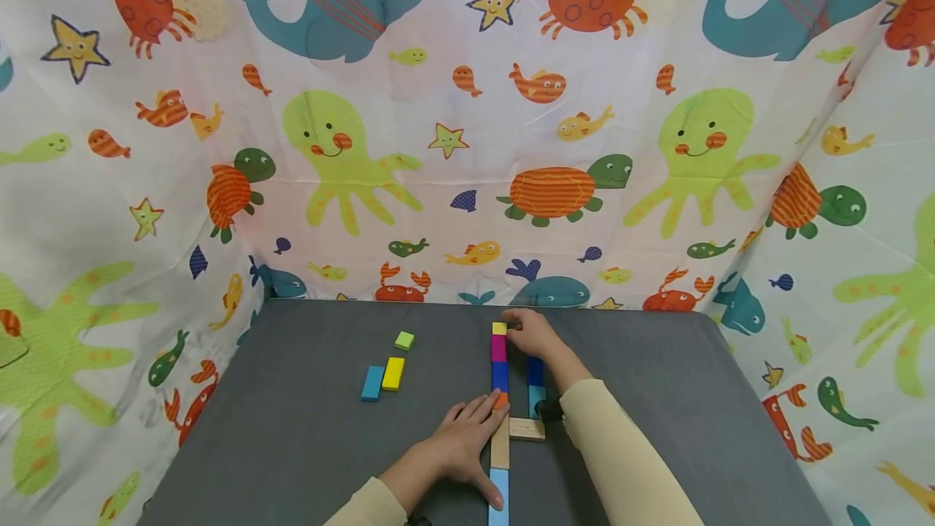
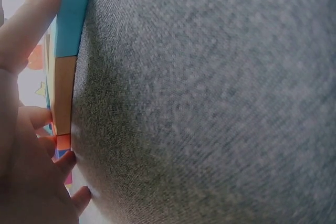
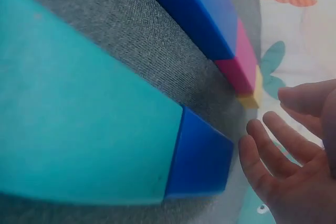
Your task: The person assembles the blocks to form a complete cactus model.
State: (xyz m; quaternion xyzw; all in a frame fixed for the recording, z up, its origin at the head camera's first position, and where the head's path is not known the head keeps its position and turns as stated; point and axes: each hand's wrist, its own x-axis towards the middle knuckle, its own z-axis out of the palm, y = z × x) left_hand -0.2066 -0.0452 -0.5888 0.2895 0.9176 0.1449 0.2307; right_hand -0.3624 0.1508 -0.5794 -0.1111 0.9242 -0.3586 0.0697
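A row of blocks runs away from me: light blue [image 1: 499,516], plain wood [image 1: 500,449], orange [image 1: 501,401], dark blue [image 1: 500,377], pink [image 1: 498,347] and a small yellow block [image 1: 499,328] at the far end. My left hand [image 1: 460,441] lies along its left side with fingers extended, fingertips at the orange block and thumb against the light blue one. Beside the yellow block is my right hand [image 1: 536,337]; the right wrist view shows its fingers slightly bent, nothing between them. Under my right forearm stand a teal block [image 3: 84,124] and a dark blue block [image 3: 199,156], end to end.
A plain wood block [image 1: 527,428] lies crosswise between the row and the teal block. Further left on the grey table [image 1: 292,428] are a blue block [image 1: 372,383], a yellow block [image 1: 393,373] and a small green block [image 1: 404,340]. A sea-animal cloth [image 1: 438,209] hangs behind.
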